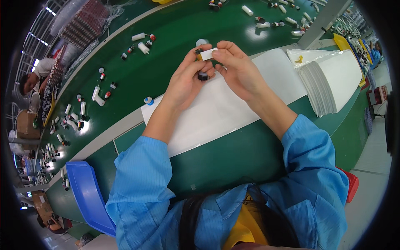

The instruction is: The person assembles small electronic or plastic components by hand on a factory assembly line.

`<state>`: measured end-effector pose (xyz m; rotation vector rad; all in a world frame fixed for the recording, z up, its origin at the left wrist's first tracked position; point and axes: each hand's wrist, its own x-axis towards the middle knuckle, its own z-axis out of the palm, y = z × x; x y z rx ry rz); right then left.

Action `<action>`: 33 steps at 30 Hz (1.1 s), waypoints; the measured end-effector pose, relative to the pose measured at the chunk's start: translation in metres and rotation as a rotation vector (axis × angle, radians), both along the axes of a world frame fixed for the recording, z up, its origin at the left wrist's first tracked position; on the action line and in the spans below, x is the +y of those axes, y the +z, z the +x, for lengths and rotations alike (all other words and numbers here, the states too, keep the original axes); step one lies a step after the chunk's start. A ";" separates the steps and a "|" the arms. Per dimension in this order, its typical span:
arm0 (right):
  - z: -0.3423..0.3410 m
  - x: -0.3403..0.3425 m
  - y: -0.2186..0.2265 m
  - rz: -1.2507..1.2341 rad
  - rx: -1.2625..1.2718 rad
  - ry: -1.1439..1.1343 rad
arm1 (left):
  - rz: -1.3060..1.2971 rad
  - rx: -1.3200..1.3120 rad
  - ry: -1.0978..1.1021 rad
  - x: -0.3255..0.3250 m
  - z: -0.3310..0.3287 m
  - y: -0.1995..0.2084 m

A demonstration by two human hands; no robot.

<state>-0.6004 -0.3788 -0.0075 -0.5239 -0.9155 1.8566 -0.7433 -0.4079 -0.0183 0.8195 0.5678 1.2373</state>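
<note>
Both my hands are raised close together over a white sheet (212, 112) at the edge of the green belt. My left hand (185, 83) is closed around small dark-capped pieces; a black round end (203, 76) shows below its fingers, and a dark tip (199, 51) above. How far these belong together is hidden by the fingers. Between thumb and fingers, my right hand (243, 73) pinches a small white rectangular piece (209, 54), which reaches across to the left fingertips. A small blue-topped bottle (148, 101) stands near my left forearm.
On the green belt (125, 75) lie several white tubes (98, 96) and small dark-capped pieces. A blue tray (87, 191) is at the left, a stack of white sheets (329, 83) at the right. A metal post (323, 25) rises behind. Another person (39, 77) sits far left.
</note>
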 end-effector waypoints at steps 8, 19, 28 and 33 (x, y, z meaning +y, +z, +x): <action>-0.004 0.003 0.006 0.086 -0.113 -0.092 | 0.087 0.078 0.027 0.000 0.006 0.013; 0.004 0.001 0.010 0.215 -0.191 0.045 | 0.046 -0.014 -0.340 -0.007 -0.003 0.017; 0.065 0.074 0.013 0.912 -1.415 -0.425 | 0.205 2.158 0.645 0.085 -0.125 0.010; 0.066 0.051 -0.008 0.975 -1.183 -0.259 | 0.484 2.292 0.733 0.121 -0.180 -0.041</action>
